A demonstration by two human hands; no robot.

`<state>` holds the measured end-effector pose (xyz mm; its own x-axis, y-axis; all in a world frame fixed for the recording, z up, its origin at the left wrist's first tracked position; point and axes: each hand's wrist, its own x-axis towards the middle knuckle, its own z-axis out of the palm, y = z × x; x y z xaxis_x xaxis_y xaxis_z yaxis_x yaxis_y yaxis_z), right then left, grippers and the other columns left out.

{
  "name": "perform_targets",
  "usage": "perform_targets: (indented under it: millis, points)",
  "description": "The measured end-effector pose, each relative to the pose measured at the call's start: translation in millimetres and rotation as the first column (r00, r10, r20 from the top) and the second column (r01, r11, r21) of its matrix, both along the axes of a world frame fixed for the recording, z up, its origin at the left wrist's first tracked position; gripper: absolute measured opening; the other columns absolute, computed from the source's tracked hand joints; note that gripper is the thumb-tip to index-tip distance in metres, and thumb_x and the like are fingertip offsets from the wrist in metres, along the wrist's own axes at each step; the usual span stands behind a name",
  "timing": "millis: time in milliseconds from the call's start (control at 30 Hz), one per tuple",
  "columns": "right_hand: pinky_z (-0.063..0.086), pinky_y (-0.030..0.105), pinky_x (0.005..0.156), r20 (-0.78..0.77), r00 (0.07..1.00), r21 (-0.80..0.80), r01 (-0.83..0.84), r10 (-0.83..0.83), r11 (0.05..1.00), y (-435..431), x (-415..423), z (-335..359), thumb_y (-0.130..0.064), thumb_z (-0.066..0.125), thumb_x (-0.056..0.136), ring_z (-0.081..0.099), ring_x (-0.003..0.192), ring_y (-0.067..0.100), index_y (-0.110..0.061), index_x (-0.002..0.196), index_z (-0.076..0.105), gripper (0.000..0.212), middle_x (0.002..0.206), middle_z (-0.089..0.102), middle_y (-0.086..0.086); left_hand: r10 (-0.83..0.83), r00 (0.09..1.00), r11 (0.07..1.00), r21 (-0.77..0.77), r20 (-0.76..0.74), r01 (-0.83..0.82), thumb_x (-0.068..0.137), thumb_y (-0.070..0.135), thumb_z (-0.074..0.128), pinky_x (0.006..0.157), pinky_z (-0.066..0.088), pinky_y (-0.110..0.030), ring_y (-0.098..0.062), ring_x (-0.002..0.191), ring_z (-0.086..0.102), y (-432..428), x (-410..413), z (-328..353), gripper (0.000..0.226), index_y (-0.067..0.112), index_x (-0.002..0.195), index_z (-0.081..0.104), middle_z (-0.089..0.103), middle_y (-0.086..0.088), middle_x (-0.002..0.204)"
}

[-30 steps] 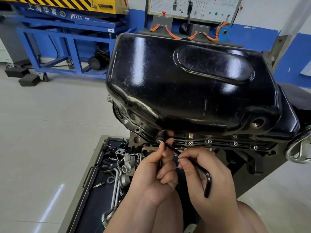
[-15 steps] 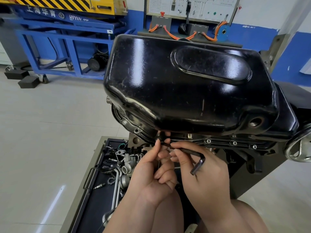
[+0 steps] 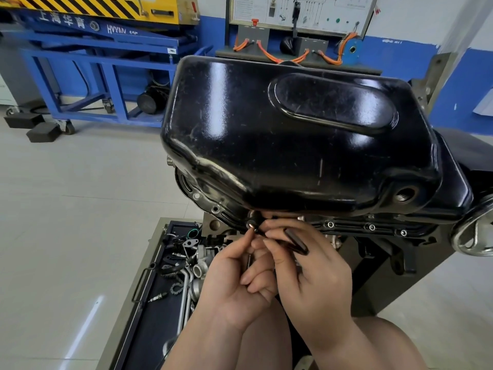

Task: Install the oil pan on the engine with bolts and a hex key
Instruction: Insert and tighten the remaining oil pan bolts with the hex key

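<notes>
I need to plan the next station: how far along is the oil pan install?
Done: the oil pan sits on the engine, and three bolts show in its near flange, to the right. In hand: the right hand holds the hex key at a bolt that the left hand steadies. Left: two flange holes at the left corner look unfilled, and probably final tightening.

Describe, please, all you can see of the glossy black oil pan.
The glossy black pressed-metal oil pan sits sump-up on the engine, scuffed, with a raised oval panel and an open threaded drain hole at its near right corner. Silver bolts sit in its near flange. Further left, the right hand holds a black hex key to one bolt; the left hand touches there.
</notes>
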<state>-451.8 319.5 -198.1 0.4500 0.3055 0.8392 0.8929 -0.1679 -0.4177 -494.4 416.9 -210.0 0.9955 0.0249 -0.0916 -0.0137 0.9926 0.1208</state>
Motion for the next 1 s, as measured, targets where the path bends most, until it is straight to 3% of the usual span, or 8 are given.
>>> perform_targets:
  millis: [133,233,467,533,633,767,900,1000]
  points:
    - [0.044,0.010,0.089,-0.066,0.997,0.004,-0.034,0.034,0.999,1.0,-0.7,-5.7,0.018,0.064,0.066,0.063,0.098,0.000,-0.013,0.103,0.068,0.049,0.099,0.070,-0.005,0.034,0.987,0.999,0.042,-0.156,-0.027,0.076,0.005,0.069,0.035,0.010,-0.014,-0.003,0.035,0.014,-0.4,2.6,1.6,0.012,0.001,0.065,0.065,0.049,0.000,0.045]
    - [0.040,0.009,0.092,-0.074,0.995,-0.049,-0.077,0.073,0.996,1.5,-0.6,-3.8,0.018,0.060,0.067,0.060,0.101,-0.001,-0.010,0.098,0.069,0.043,0.098,0.070,-0.001,0.030,0.977,0.999,-0.005,-0.211,-0.031,0.096,0.025,0.032,0.032,0.011,-0.019,-0.004,0.034,0.012,3.0,6.4,-7.2,0.053,0.005,0.061,0.066,0.044,0.003,0.042]
    - [0.041,0.006,0.087,-0.086,0.994,0.010,-0.067,0.068,0.998,3.5,-2.0,2.8,-0.008,0.055,0.083,0.058,0.094,-0.007,-0.011,0.089,0.071,0.017,0.087,0.068,-0.005,0.008,1.000,0.999,-0.041,-0.013,-0.009,0.073,0.012,0.075,0.035,0.011,-0.015,-0.003,0.034,0.018,-1.8,4.5,-1.6,0.012,0.001,0.074,0.070,0.049,0.002,0.048]
    - [0.042,0.006,0.085,-0.156,0.983,0.069,-0.091,0.101,0.993,4.8,-2.5,3.9,-0.011,0.059,0.082,0.060,0.092,-0.008,-0.014,0.087,0.071,0.013,0.083,0.069,-0.004,-0.006,1.000,1.000,-0.018,0.022,0.007,0.062,0.005,0.082,0.034,0.012,-0.016,-0.004,0.033,0.019,-2.6,2.3,3.5,0.021,0.001,0.080,0.070,0.050,0.000,0.048]
    - [0.046,0.013,0.085,-0.114,0.989,0.039,-0.092,0.096,0.995,4.3,-0.9,2.7,-0.001,0.069,0.079,0.063,0.092,0.001,-0.005,0.082,0.072,0.005,0.084,0.070,0.003,0.021,0.992,1.000,0.024,-0.125,-0.018,0.081,0.017,0.065,0.033,0.009,-0.014,-0.005,0.029,0.016,-3.9,2.9,7.6,0.014,0.004,0.075,0.068,0.046,0.000,0.040]
    - [0.045,0.011,0.087,-0.078,0.996,-0.004,-0.039,0.038,0.999,5.6,0.7,1.2,0.018,0.076,0.065,0.063,0.094,0.004,-0.002,0.085,0.072,0.030,0.093,0.069,-0.001,0.095,0.973,0.995,0.042,-0.211,-0.088,0.100,0.021,0.024,0.029,0.014,-0.017,-0.008,0.028,0.011,-2.6,7.1,2.3,0.062,0.009,0.055,0.064,0.034,-0.001,0.032]
    - [0.051,0.021,0.086,-0.049,0.995,-0.011,-0.082,0.081,0.997,2.8,-3.3,2.5,0.011,0.069,0.073,0.065,0.097,0.005,-0.009,0.105,0.069,0.038,0.104,0.069,-0.004,0.126,0.972,0.992,0.017,-0.199,-0.125,0.092,0.022,0.040,0.026,0.027,-0.013,-0.007,0.022,0.021,-5.5,8.8,4.3,0.043,0.007,0.058,0.060,0.037,-0.002,0.033]
    - [0.049,0.018,0.087,-0.005,0.997,-0.008,-0.081,0.081,0.997,1.3,-2.3,3.3,0.013,0.069,0.071,0.065,0.096,0.004,-0.010,0.102,0.072,0.039,0.097,0.072,-0.003,0.121,0.976,0.993,0.030,-0.182,-0.117,0.098,0.026,0.035,0.029,0.020,-0.012,-0.007,0.023,0.022,-5.8,9.2,1.8,0.057,0.008,0.049,0.060,0.038,0.000,0.033]
